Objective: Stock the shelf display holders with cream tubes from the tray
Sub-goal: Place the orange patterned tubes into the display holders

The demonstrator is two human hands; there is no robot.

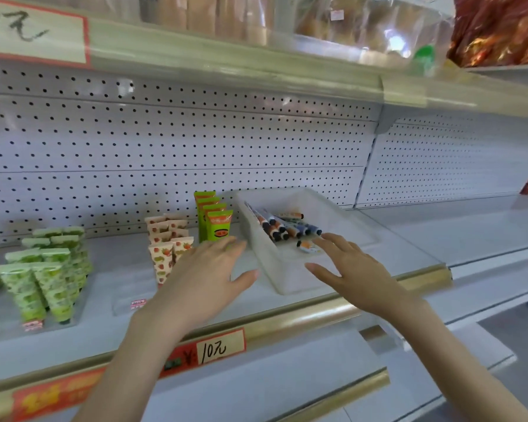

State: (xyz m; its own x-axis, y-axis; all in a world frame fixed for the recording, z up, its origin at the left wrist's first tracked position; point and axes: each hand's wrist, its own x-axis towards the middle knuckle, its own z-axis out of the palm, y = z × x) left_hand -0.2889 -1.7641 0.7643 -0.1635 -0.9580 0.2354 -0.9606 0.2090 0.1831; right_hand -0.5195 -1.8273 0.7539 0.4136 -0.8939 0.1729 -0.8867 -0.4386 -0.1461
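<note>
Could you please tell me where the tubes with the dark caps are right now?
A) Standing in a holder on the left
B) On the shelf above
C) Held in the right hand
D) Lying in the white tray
D: the dark-capped tubes lie in a heap inside the white tray, while the left hand and the right hand are open and hold nothing.

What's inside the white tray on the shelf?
Tubes with dark caps lie piled in the tray. The right hand covers its near right side, so anything there is hidden.
</note>
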